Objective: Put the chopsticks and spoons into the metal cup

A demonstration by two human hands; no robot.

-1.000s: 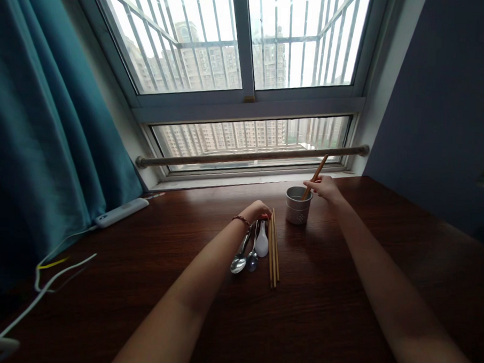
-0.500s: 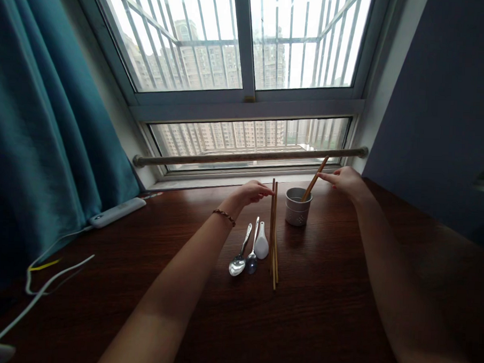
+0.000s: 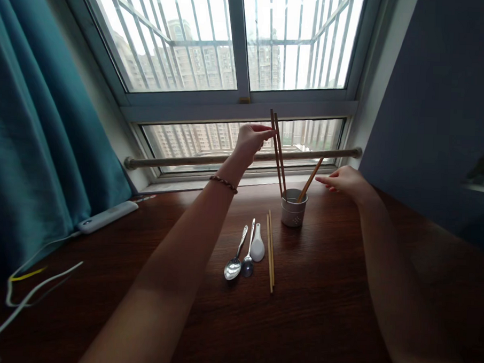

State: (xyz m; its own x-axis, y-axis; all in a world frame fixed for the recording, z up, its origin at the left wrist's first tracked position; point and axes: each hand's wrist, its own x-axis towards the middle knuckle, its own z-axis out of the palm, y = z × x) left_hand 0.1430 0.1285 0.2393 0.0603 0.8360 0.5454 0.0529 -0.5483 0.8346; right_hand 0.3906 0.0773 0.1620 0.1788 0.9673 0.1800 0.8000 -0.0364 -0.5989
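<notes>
My left hand (image 3: pixel 252 139) is raised above the table, its fingertips pinching the upper part of a pair of brown chopsticks (image 3: pixel 279 156). Their lower ends reach the left side of the rim of a grey cup (image 3: pixel 293 212). Another pair of chopsticks (image 3: pixel 310 179) leans to the right inside that cup. Just right of those leaning chopsticks is my right hand (image 3: pixel 340 180), forefinger stretched out; a small gap seems to separate them. A lighter pair of chopsticks (image 3: pixel 270 252) lies on the table, beside a white spoon (image 3: pixel 257 246) and two metal spoons (image 3: pixel 233 268) (image 3: pixel 247 266).
A white power strip (image 3: pixel 109 217) with cables (image 3: pixel 28 295) lies at the left by the teal curtain (image 3: pixel 40 114). Behind the dark wooden table (image 3: pixel 320 313), a horizontal rail (image 3: pixel 195 160) runs across the window. A dark wall (image 3: pixel 429 115) stands to the right.
My left hand has lifted its chopsticks from the table, upward to the cup's rim. The right hand stays beside the cup. The view has shifted slightly.
</notes>
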